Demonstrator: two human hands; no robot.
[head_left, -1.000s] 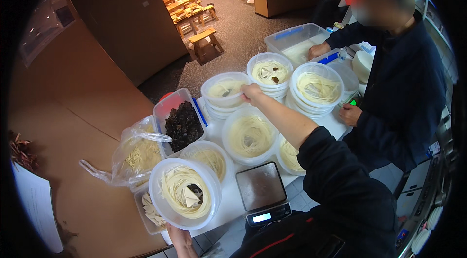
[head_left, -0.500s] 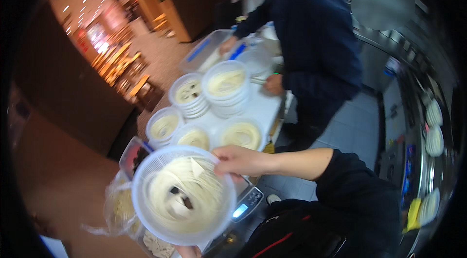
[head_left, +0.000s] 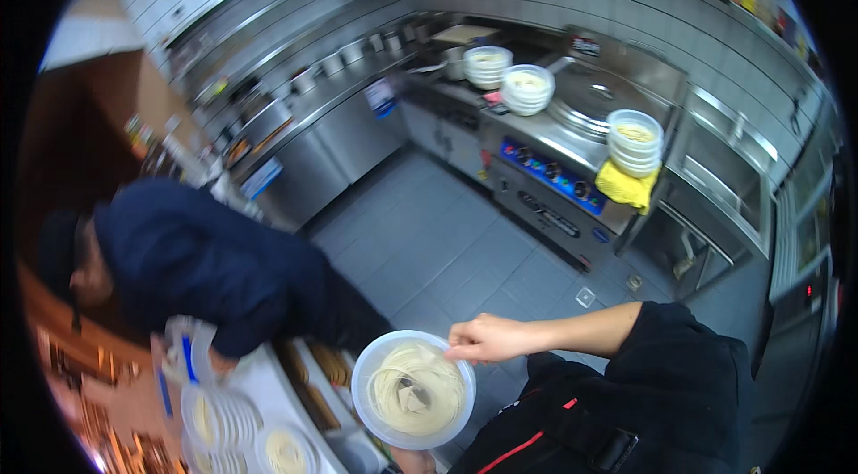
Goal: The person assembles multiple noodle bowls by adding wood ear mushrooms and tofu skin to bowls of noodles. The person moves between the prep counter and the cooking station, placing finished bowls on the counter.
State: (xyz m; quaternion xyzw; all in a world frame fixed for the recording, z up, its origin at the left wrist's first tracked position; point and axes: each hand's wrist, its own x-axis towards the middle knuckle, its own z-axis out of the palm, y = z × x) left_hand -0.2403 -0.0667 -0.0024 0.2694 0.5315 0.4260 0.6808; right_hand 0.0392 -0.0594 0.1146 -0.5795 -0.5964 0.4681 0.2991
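A round white plastic basket (head_left: 365, 394) is held in front of my body. Pale thin noodles (head_left: 393, 380) lie coiled in it, with a light flat piece and something dark at the middle. My right hand (head_left: 483, 337) pinches its right rim, thumb and fingers closed. Under the lower edge only part of my left hand (head_left: 413, 461) shows; its fingers are hidden beneath the basket. To the left, more noodle baskets (head_left: 286, 452) and a stack of baskets (head_left: 219, 416) stand on the white worktop (head_left: 273, 376).
A co-worker in dark clothes (head_left: 206, 251) bends over the worktop at left. Across the grey tiled floor (head_left: 420, 233) stands a steel cooker (head_left: 545, 179) with a large round lid (head_left: 594, 99). Several basket stacks (head_left: 527, 90) sit on it, one by a yellow cloth (head_left: 624, 185).
My view has swung right, from the worktop toward the cooker. The noodle basket has come along in my hands, away from the scale. The co-worker now appears at left, bent lower.
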